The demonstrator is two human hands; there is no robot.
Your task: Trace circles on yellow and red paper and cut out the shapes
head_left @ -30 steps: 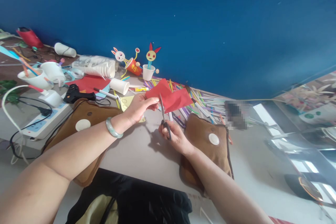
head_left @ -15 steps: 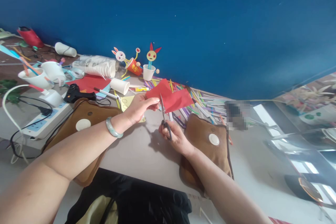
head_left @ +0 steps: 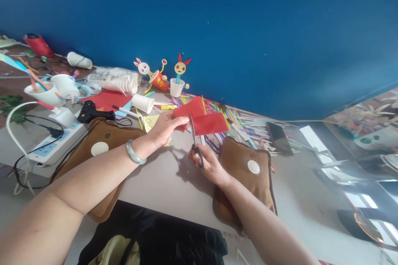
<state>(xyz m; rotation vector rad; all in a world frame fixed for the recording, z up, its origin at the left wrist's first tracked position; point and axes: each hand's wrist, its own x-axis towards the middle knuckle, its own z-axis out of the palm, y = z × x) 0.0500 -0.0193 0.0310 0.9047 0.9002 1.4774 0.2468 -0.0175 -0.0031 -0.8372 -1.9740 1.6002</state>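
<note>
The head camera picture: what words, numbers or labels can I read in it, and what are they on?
None can be read for certain.
Red cup: yellow marks, too small to read.
Plastic sleeve of white cups: dark marks, too blurred to read.
Yellow tube: any print is too small to read.
Scissors and held red sheet: no writing shows.

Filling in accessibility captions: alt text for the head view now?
A right hand holds black-handled metal scissors, blades at a red paper sheet gripped by the left hand, a pale green bangle on that wrist. Beyond, thin multicoloured sticks and two rabbit-eared figures in cups sit before a blue wall.
</note>
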